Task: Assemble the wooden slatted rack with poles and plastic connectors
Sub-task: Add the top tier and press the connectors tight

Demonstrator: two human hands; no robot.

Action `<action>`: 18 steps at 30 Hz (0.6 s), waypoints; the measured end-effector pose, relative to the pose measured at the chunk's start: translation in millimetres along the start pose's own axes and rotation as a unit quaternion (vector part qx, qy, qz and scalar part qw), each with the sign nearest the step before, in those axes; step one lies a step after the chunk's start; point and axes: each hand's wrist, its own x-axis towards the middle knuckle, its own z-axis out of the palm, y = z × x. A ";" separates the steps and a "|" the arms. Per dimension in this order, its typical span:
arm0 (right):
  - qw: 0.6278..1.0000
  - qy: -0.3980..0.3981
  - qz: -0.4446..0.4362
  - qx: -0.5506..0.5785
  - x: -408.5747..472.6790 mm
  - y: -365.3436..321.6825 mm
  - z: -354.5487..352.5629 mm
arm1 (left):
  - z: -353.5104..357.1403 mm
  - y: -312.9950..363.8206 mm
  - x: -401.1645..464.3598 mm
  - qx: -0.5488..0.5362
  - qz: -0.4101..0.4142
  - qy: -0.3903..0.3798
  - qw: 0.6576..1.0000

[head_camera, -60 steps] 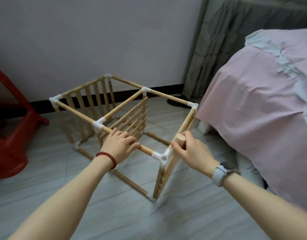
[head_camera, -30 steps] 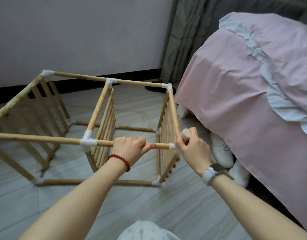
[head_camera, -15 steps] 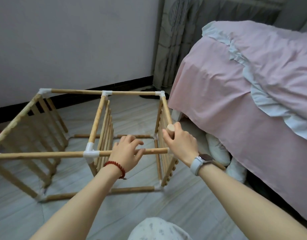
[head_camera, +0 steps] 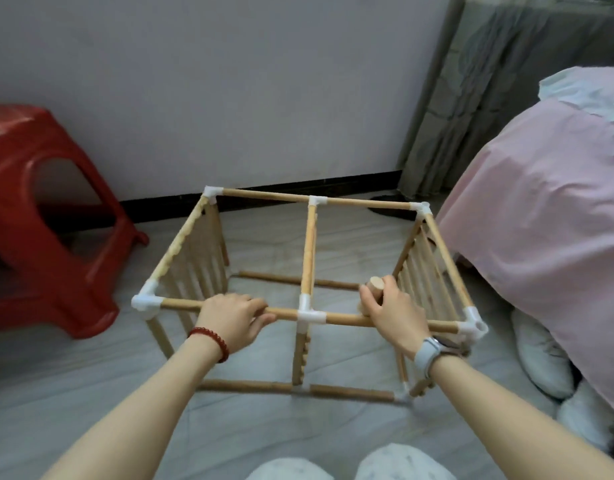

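Both hands' grip unchanged; rack (head_camera: 309,258) now square-on, red stool (head_camera: 52,216) back in view

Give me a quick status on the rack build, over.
Left hand grips near top pole. Right hand holds short wooden peg upright at that pole. Rack standing, connectors on. Nothing in the way.

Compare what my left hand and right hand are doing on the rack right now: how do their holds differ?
The left hand wraps only the near top pole, left of the middle white connector; the right hand sits right of that connector. The right hand also holds a short wooden peg standing upright above the pole; the left holds nothing extra. The left wrist wears a red bead bracelet, the right a watch. Both have a curled grip at the same pole.
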 end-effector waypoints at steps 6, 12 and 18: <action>0.991 0.008 -0.131 -0.022 17.6 -42.3 -61.0 | 0.3 66.3 1.3 -0.087 0.023 -0.012 0.996; 0.992 0.091 -0.080 0.037 -20.1 -26.7 -36.6 | 6.3 93.7 21.1 -0.115 0.000 -0.006 0.993; 0.974 0.140 -0.175 0.038 21.2 -41.4 -67.3 | 8.9 92.5 22.1 -0.116 0.004 -0.006 0.993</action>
